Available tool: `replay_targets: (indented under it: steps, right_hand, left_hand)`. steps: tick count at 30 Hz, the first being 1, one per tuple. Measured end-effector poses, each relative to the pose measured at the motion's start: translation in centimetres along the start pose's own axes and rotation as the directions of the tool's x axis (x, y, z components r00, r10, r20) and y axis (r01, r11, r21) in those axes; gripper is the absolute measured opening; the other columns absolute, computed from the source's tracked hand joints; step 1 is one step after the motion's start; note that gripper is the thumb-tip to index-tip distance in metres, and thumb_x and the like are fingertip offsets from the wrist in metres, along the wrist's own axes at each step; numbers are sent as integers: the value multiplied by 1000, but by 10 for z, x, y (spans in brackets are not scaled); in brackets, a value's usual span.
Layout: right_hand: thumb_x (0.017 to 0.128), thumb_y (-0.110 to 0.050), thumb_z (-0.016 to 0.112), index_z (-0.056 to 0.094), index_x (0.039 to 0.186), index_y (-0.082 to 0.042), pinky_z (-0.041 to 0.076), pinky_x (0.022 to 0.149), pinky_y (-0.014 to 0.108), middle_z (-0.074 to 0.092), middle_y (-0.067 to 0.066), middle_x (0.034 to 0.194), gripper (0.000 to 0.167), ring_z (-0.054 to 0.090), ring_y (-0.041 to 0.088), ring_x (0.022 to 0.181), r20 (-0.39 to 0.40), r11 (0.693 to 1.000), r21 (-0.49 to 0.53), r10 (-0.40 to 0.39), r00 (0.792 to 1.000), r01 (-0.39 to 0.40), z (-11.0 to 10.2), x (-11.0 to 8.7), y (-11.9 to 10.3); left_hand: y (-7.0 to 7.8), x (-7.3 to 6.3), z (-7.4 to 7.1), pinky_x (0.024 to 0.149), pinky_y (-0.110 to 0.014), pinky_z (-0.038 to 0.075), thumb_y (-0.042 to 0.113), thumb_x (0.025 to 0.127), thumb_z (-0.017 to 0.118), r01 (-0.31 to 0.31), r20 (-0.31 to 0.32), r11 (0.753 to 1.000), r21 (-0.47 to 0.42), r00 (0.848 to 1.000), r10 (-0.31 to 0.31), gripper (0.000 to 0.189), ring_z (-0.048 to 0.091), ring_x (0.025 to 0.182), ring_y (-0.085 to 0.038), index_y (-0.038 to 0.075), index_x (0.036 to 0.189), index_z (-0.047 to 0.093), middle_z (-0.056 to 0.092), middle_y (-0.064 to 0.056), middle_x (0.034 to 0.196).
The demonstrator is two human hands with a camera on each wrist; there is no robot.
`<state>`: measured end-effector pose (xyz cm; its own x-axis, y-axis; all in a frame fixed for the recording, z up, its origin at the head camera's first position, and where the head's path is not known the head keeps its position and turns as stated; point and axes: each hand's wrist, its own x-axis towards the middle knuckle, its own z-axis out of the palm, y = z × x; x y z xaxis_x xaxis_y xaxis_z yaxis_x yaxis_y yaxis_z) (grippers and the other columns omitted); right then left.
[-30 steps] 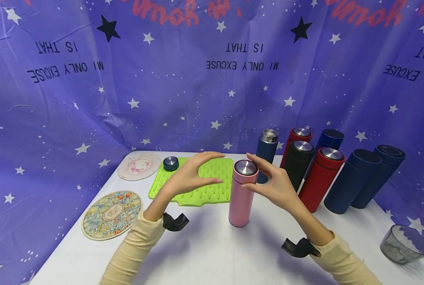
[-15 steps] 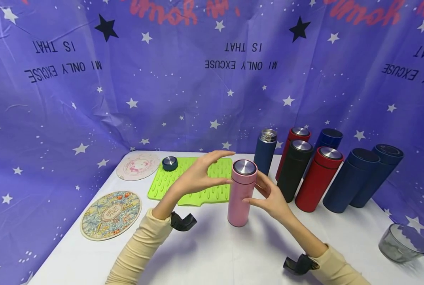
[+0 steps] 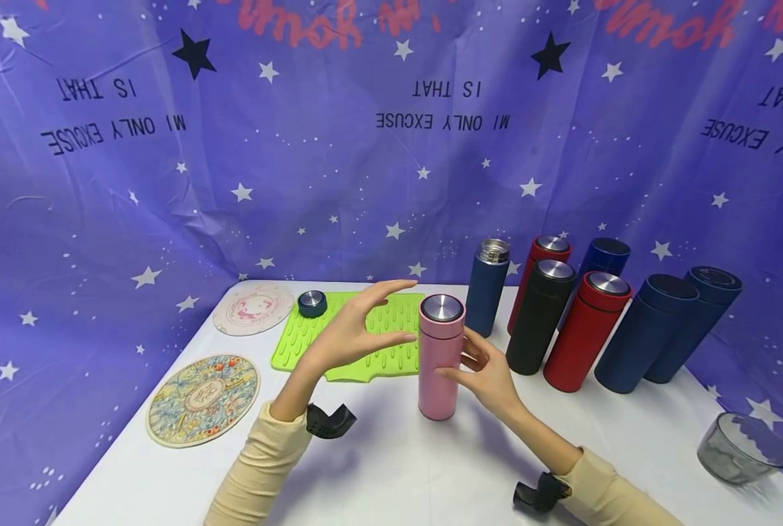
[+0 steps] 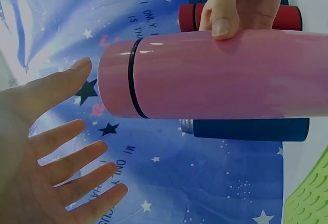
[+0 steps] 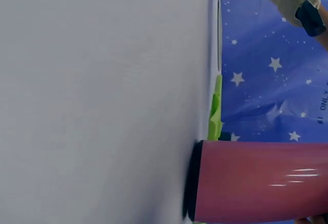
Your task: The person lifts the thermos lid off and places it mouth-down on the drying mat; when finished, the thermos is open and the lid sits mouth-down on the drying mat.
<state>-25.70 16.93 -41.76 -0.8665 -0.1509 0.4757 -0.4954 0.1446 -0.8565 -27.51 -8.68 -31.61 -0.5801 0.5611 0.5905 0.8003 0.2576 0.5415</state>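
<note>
A pink thermos bottle (image 3: 439, 351) with a steel-topped lid (image 3: 442, 308) stands upright near the table's middle. My right hand (image 3: 493, 380) grips it around the middle of its body, thumb in front and fingers behind. To the left of the bottle, level with its lid, my left hand (image 3: 348, 336) is spread, thumb apart from the fingers. The left wrist view shows a gap between this hand and the lid of the pink bottle (image 4: 220, 75). In the right wrist view the lower part of the bottle (image 5: 261, 183) shows, with fingertips only at the bottom edge.
Behind lies a green mat (image 3: 398, 358) with a dark blue bottle cap (image 3: 312, 303) on it. An uncapped blue bottle (image 3: 486, 288) stands behind right, near black (image 3: 539, 321), red (image 3: 585, 336) and blue bottles (image 3: 644, 336). A glass bowl (image 3: 743, 449) is far right; round coasters (image 3: 204, 399) lie left.
My right hand has come down from beside the lid to the bottle's body and taken hold of it. The left hand moved towards the bottle, then slightly back, still spread.
</note>
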Motion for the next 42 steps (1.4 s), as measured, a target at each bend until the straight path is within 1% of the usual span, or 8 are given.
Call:
replay_targets:
  steps: [5, 10, 19, 22, 25, 32, 37, 42]
  right_hand:
    - [68, 5, 84, 49, 137, 5, 53, 88, 40, 62, 19, 123, 77, 62, 28, 109, 0, 992, -99, -83, 997, 82, 2, 6, -14]
    - [65, -2, 88, 56, 134, -1, 54, 87, 37, 65, 12, 122, 76, 63, 26, 108, 40, 945, -220, -238, 971, 241, -1, 15, -36]
    - [61, -19, 93, 60, 132, -9, 56, 83, 38, 66, 7, 120, 79, 65, 24, 105, 137, 740, -479, -469, 872, 473, 1, 19, -59]
    - [61, -18, 93, 60, 132, -8, 55, 86, 41, 65, 8, 122, 78, 63, 26, 108, 171, 693, -517, -492, 854, 503, 3, 17, -61]
    - [62, -17, 92, 59, 133, -8, 54, 88, 42, 64, 7, 124, 78, 62, 26, 111, 209, 665, -548, -479, 853, 508, 2, 15, -64]
    - [64, -19, 91, 57, 135, -11, 53, 90, 43, 63, 5, 125, 79, 59, 25, 114, 261, 680, -540, -425, 867, 496, -4, 14, -67]
    - [66, -23, 91, 54, 139, -16, 53, 90, 41, 58, 3, 133, 82, 54, 23, 119, 290, 768, -437, -372, 882, 468, -13, 18, -67]
    - [66, -28, 90, 56, 137, -17, 57, 76, 33, 63, 0, 124, 80, 60, 16, 103, 320, 834, -346, -326, 889, 430, -24, 19, -73]
  left_hand:
    - [1, -5, -8, 104, -38, 42, 27, 82, 79, -5, -35, 1000, 0, 999, 5, 71, 42, 132, -13, 19, 144, 45, 46, 7, 143]
    - [8, -7, -14, 104, -38, 42, 22, 79, 82, -40, -64, 999, -1, 997, 40, 74, 41, 132, -14, 15, 143, 46, 47, 5, 143]
    - [46, -10, -20, 106, -43, 40, 6, 71, 86, -136, -14, 991, -8, 991, 136, 77, 43, 132, -26, -5, 136, 47, 45, -17, 143]
    - [43, -10, -18, 108, -39, 37, 6, 69, 87, -185, 32, 983, 9, 982, 185, 75, 44, 131, -27, -6, 134, 50, 48, -17, 140]
    - [29, -11, -14, 108, -36, 38, 5, 69, 87, -217, 77, 976, 12, 974, 215, 73, 44, 131, -25, -2, 133, 53, 51, -14, 138]
    - [10, -11, -9, 102, -32, 44, 3, 68, 86, -279, 62, 960, 33, 959, 277, 62, 52, 123, -21, 7, 125, 62, 57, -8, 130]
    - [10, -10, -9, 98, -34, 47, 2, 65, 88, -350, 7, 937, 4, 937, 350, 61, 56, 117, -26, 2, 120, 62, 60, -15, 123]
    - [14, -9, -10, 91, -32, 52, 4, 67, 87, -371, -10, 928, -27, 929, 370, 60, 57, 115, -22, 3, 121, 62, 61, -12, 123]
